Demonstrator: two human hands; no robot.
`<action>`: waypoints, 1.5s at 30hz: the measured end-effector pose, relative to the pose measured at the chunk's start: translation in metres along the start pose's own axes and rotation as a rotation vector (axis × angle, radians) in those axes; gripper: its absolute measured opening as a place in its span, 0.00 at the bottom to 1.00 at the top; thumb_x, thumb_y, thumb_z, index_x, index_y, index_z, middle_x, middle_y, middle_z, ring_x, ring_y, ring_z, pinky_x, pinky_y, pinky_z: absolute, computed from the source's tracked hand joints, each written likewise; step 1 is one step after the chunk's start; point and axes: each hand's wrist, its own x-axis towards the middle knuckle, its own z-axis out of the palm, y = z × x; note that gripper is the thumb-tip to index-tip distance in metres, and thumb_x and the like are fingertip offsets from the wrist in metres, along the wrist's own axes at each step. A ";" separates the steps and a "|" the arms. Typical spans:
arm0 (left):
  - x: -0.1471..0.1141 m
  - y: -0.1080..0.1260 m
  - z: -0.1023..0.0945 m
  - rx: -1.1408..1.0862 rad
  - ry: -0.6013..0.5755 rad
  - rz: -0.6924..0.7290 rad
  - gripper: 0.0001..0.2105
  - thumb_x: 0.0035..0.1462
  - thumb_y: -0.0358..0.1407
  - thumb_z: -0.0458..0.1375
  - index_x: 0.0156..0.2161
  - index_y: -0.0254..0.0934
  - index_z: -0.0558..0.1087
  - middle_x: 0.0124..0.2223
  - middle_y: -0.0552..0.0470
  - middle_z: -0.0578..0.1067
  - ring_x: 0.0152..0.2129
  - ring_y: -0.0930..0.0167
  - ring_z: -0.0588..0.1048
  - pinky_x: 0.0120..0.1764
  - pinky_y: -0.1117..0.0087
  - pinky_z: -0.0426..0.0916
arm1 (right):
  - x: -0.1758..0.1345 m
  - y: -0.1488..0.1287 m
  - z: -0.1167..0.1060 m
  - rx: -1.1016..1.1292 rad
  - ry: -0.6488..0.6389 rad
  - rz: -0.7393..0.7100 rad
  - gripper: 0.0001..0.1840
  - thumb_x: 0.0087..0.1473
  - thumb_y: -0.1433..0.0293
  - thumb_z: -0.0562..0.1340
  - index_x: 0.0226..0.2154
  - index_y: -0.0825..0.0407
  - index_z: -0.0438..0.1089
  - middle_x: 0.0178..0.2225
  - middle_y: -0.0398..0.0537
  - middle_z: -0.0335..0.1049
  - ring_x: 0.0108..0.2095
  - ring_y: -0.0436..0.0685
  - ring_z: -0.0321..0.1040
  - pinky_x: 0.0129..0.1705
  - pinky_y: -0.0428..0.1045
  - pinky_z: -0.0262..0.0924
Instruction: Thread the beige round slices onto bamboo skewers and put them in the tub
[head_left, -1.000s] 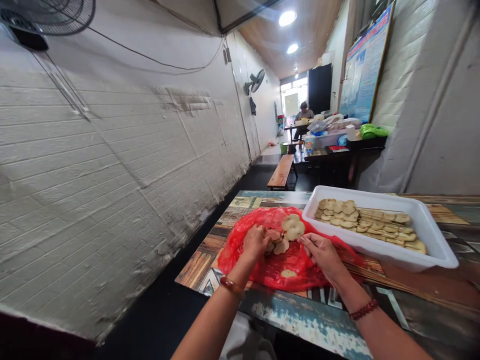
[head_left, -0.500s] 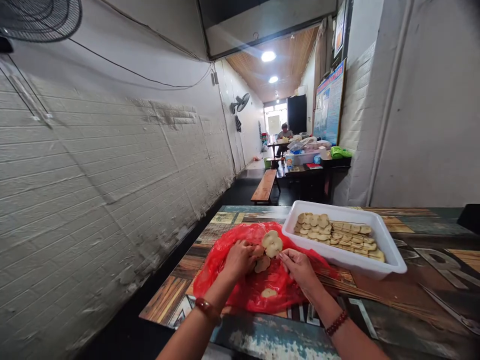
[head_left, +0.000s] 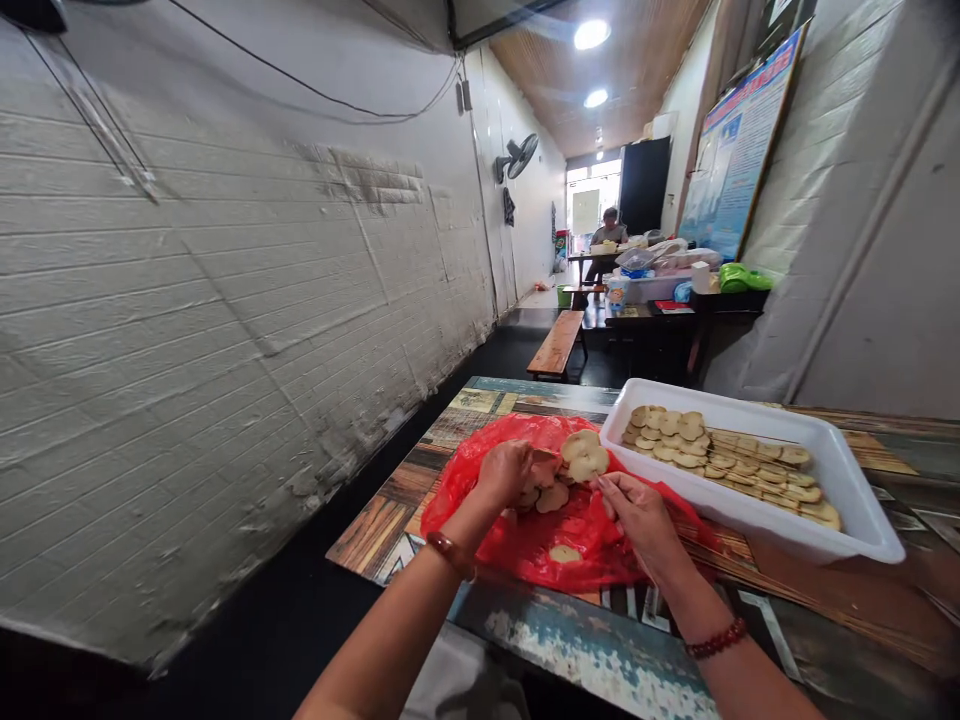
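Observation:
A red plastic bag (head_left: 480, 510) lies spread on the table, with pale yellow flower-shaped slices (head_left: 553, 497) on it. My right hand (head_left: 637, 515) pinches a thin skewer at the lower edge of two or so overlapping flower-shaped slices (head_left: 585, 457), which stand up above the bag. Just left of them, my left hand (head_left: 508, 472) is closed over the bag beside the other slices; what its fingers grip is hidden. One more slice (head_left: 565, 553) lies alone on the bag's near part.
Right of the bag, a white plastic tub (head_left: 862, 510) holds rows of skewered slices (head_left: 727, 465). Thin bamboo skewers (head_left: 780, 590) lie on the patterned table (head_left: 555, 625). Farther off are a wooden bench (head_left: 556, 343), a loaded table and a seated person (head_left: 609, 232). A brick-pattern wall (head_left: 225, 350) runs along the left.
The view has turned left and tilted down, so things appear shifted right. My left hand has curled and lifted slightly from the slices. My right hand keeps its pinch by the upright slices.

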 end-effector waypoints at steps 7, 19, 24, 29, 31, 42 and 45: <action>-0.006 0.004 0.000 -0.684 -0.015 -0.088 0.11 0.47 0.41 0.59 0.28 0.33 0.68 0.26 0.53 0.70 0.23 0.75 0.69 0.27 0.74 0.64 | -0.007 -0.011 -0.001 0.076 0.030 0.010 0.16 0.49 0.54 0.62 0.29 0.51 0.69 0.15 0.35 0.54 0.14 0.45 0.44 0.13 0.43 0.39; 0.016 0.012 0.009 -1.121 -0.034 -0.136 0.15 0.39 0.36 0.67 0.33 0.34 0.70 0.26 0.56 0.71 0.18 0.81 0.64 0.21 0.79 0.55 | -0.017 -0.013 0.006 -0.032 -0.014 0.164 0.21 0.48 0.50 0.61 0.27 0.51 0.67 0.13 0.34 0.53 0.12 0.44 0.44 0.12 0.42 0.39; 0.018 0.004 0.016 -1.157 -0.035 -0.193 0.13 0.40 0.38 0.67 0.29 0.33 0.71 0.23 0.57 0.70 0.17 0.81 0.63 0.22 0.79 0.54 | -0.020 -0.008 0.007 -0.101 0.012 0.222 0.20 0.49 0.51 0.61 0.29 0.52 0.67 0.13 0.33 0.52 0.12 0.43 0.44 0.12 0.41 0.41; 0.014 -0.002 0.016 -1.238 -0.080 -0.207 0.13 0.41 0.39 0.65 0.29 0.34 0.68 0.24 0.56 0.72 0.19 0.78 0.69 0.22 0.78 0.56 | -0.027 -0.007 0.012 -0.134 0.070 0.251 0.18 0.48 0.54 0.64 0.30 0.52 0.69 0.13 0.34 0.52 0.13 0.43 0.45 0.13 0.40 0.42; 0.014 -0.003 0.014 -1.274 -0.066 -0.222 0.13 0.41 0.39 0.65 0.30 0.34 0.68 0.25 0.55 0.73 0.21 0.75 0.72 0.23 0.78 0.57 | -0.029 -0.009 0.013 -0.159 0.076 0.269 0.17 0.47 0.54 0.65 0.30 0.52 0.69 0.15 0.35 0.54 0.14 0.43 0.46 0.13 0.40 0.43; 0.014 -0.007 0.012 -1.281 0.049 -0.223 0.10 0.44 0.37 0.64 0.31 0.31 0.73 0.27 0.53 0.74 0.22 0.77 0.70 0.28 0.77 0.62 | -0.037 0.004 0.007 -0.524 0.049 0.045 0.20 0.47 0.50 0.61 0.27 0.50 0.73 0.20 0.44 0.71 0.18 0.52 0.65 0.19 0.44 0.60; 0.014 -0.008 0.011 -1.307 0.052 -0.222 0.11 0.44 0.39 0.64 0.30 0.31 0.73 0.27 0.53 0.73 0.22 0.76 0.71 0.29 0.75 0.65 | -0.041 0.010 0.005 -0.648 0.050 -0.087 0.18 0.49 0.52 0.60 0.26 0.48 0.74 0.24 0.45 0.75 0.27 0.56 0.72 0.30 0.44 0.65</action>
